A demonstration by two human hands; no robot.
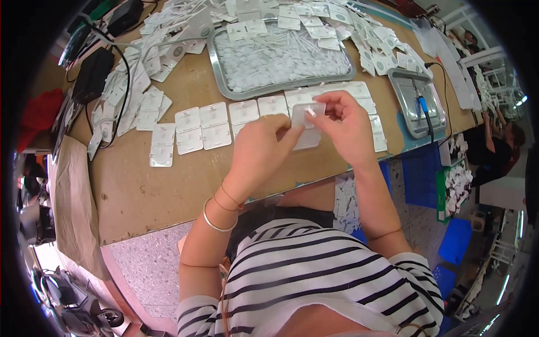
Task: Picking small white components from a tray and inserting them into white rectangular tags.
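Note:
Between my hands is a white plastic hinged case (306,140) of two square panels, lifted above the table. My left hand (259,145) grips its left edge, with thumb and fingers closed. My right hand (349,128) pinches a small white stick-like part (310,113) against the upper panel; its exact shape is partly hidden by the fingertips. Behind and beside my hands, a row of similar white cases (217,126) lies unfolded on the brown table (168,196).
A metal tray (218,72) full of small white parts stands behind the row. Heaps of white cases (178,51) surround it. At right, a blue-handled soldering iron (423,109) lies across a smaller metal tray (400,101). A black power adapter (94,73) and cables are at left.

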